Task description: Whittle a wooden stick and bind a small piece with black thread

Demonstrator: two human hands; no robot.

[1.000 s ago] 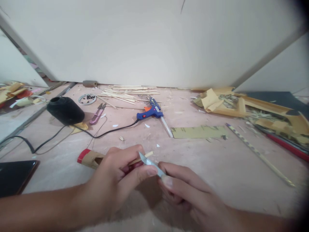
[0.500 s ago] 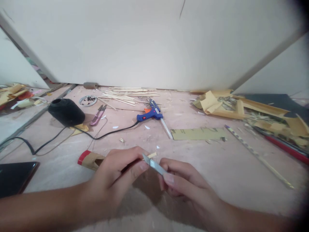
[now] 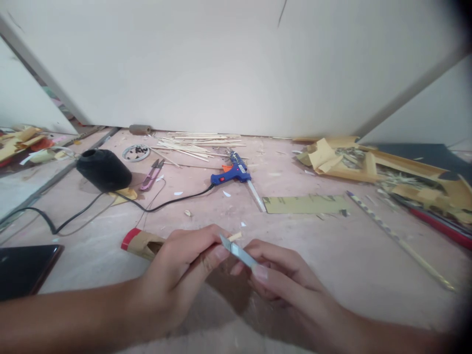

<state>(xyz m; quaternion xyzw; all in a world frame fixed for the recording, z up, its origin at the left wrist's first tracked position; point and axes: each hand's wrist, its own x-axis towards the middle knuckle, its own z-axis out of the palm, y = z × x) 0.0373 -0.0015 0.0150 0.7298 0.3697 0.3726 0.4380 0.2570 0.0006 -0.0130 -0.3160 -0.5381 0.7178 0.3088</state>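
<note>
My left hand (image 3: 180, 275) pinches a thin wooden stick (image 3: 235, 236), whose pale tip pokes out past my fingers. My right hand (image 3: 283, 280) grips a small metal blade (image 3: 236, 250), and its edge rests against the stick close to the tip. Both hands hover low over the pinkish work surface (image 3: 332, 255). Just behind my left hand lies a cardboard sheath (image 3: 142, 242) with a red end.
A blue glue gun (image 3: 231, 173) with a black cord lies mid-table, a bundle of thin sticks (image 3: 191, 143) behind it. Black yarn spool (image 3: 103, 169), pink snips (image 3: 151, 175), sandpaper strip (image 3: 306, 204), long patterned stick (image 3: 398, 241), cardboard scraps (image 3: 387, 169) at right, dark phone (image 3: 22, 268) at left.
The blade has slid slightly along the stick near its tip. Both hands stay in nearly the same place; the view shifted a little.
</note>
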